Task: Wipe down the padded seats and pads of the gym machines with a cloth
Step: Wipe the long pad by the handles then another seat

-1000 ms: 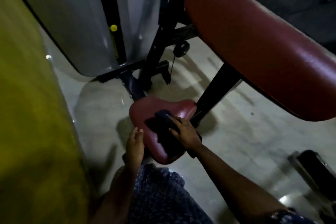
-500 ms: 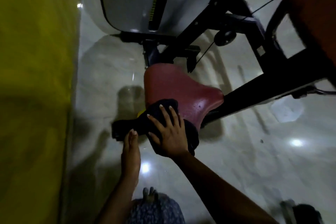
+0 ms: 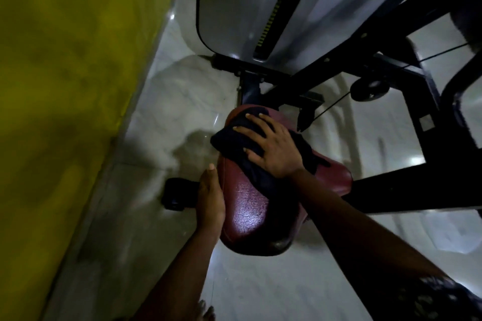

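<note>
Dark folded cloth (image 3: 234,143) lies flat under the spread right hand (image 3: 271,148) mid-frame; press evenly down the maroon padded seat (image 3: 250,211), whose edge the open left hand (image 3: 210,200) steadies.

Both forearms bare from wrist to elbow. Left hand (image 3: 210,202) and right hand (image 3: 273,148) ungloved, nails short and pale. Dark patterned sleeve (image 3: 427,297) with small light print at near right. Bare toes (image 3: 206,313) at bottom edge.

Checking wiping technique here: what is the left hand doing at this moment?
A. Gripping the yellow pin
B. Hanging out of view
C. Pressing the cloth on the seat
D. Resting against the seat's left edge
D: the left hand lies flat along the red seat's left edge, while the right hand presses the dark cloth.
</note>
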{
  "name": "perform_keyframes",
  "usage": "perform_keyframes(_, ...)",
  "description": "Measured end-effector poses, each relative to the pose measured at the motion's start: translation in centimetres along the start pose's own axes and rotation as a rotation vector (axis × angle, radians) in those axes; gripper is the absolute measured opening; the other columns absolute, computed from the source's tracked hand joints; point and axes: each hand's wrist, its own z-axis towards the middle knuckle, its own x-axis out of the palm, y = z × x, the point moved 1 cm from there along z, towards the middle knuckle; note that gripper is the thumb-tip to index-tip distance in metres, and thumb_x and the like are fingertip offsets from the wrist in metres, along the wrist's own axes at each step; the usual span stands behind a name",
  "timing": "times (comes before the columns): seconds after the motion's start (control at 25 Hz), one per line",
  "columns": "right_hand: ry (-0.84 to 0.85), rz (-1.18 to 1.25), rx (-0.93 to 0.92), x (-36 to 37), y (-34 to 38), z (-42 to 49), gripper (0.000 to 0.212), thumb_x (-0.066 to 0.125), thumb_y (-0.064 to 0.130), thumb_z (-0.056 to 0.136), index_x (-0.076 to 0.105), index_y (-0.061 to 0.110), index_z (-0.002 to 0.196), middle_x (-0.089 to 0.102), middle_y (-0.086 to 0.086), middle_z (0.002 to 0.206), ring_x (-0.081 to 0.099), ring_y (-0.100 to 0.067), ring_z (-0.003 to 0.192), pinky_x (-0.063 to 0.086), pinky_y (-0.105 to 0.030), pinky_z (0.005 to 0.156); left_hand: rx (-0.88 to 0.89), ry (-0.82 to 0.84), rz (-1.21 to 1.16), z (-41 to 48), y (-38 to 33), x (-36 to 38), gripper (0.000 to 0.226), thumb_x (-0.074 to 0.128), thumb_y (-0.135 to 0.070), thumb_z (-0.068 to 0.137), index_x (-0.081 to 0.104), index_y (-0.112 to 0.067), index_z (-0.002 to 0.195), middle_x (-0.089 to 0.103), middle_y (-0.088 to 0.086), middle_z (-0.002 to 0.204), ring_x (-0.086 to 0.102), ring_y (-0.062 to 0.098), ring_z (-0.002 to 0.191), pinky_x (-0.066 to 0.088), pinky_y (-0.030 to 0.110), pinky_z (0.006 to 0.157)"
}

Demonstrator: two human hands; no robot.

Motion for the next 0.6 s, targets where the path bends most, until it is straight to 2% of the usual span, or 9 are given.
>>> perform_keyframes(0.04,-0.023,0.030,0.043,-0.1,0.6,-0.5,0.053,0.039,0.051,0.085,0.046,0.036,0.135,0.043,-0.003,0.145,0.039,-0.031,0.131,0.039,-0.046,0.099,-0.013,0.014,-0.047,0.5,0.6,0.5,0.093,0.036,-0.085,0.067,0.061,-0.014,0.122,0.062,0.009,0.124,0.057,0.023,0.116,0.038,0.045,0.107)
perform_keyframes(0.08,-0.035,0.060,0.075,-0.2,1.7,-1.5,0.054,0.040,0.053,0.084,0.046,0.037,0.135,0.041,-0.002,0.146,0.038,-0.031,0.131,0.037,-0.045,0.099,-0.015,0.017,-0.072,0.6,0.6,0.9,0.092,0.035,-0.087,0.067,0.062,-0.017,0.121,0.064,0.007,0.122,0.058,0.022,0.114,0.039,0.045,0.107)
perform_keyframes(0.16,-0.035,0.083,0.056,-0.3,4.3,-4.4,0.058,0.042,0.059,0.082,0.043,0.039,0.136,0.038,-0.002,0.149,0.036,-0.030,0.131,0.031,-0.042,0.098,-0.003,-0.029,-0.053,0.0,-0.2,1.6,0.078,0.029,-0.075,0.083,0.058,-0.017,0.126,0.061,0.009,0.126,0.058,0.023,0.114,0.042,0.042,0.105)
perform_keyframes(0.28,0.002,0.051,0.008,-0.2,4.8,-5.7,0.052,0.037,0.057,0.087,0.042,0.040,0.136,0.037,0.000,0.149,0.032,-0.026,0.134,0.035,-0.046,0.097,0.039,-0.150,0.138,-0.3,-0.8,2.7,0.071,0.022,-0.064,0.090,0.053,-0.015,0.130,0.056,0.012,0.130,0.054,0.028,0.118,0.041,0.035,0.100)
perform_keyframes(0.4,0.009,0.079,-0.020,0.2,2.0,-1.6,0.048,0.036,0.056,0.087,0.045,0.042,0.132,0.039,0.003,0.147,0.031,-0.024,0.135,0.034,-0.048,0.096,0.174,-0.237,0.437,-0.6,-1.1,3.6,0.086,0.008,-0.071,0.078,0.043,-0.021,0.138,0.051,0.009,0.136,0.048,0.030,0.124,0.038,0.038,0.097)
perform_keyframes(0.48,0.022,0.082,-0.039,0.7,0.2,1.5,0.050,0.035,0.058,0.085,0.048,0.041,0.130,0.041,0.003,0.145,0.034,-0.026,0.133,0.034,-0.048,0.096,0.230,-0.280,0.591,-0.7,-1.2,3.9,0.081,0.012,-0.070,0.079,0.038,-0.023,0.140,0.049,0.009,0.138,0.049,0.033,0.122,0.040,0.041,0.094)
perform_keyframes(0.6,0.036,0.093,0.047,1.1,-2.2,4.9,0.058,0.028,0.061,0.082,0.050,0.039,0.131,0.044,0.000,0.144,0.039,-0.029,0.129,0.033,-0.045,0.096,0.200,-0.351,0.713,-0.4,-1.0,4.2,0.065,0.030,-0.060,0.089,0.036,-0.021,0.141,0.051,0.011,0.136,0.054,0.035,0.116,0.043,0.041,0.088)
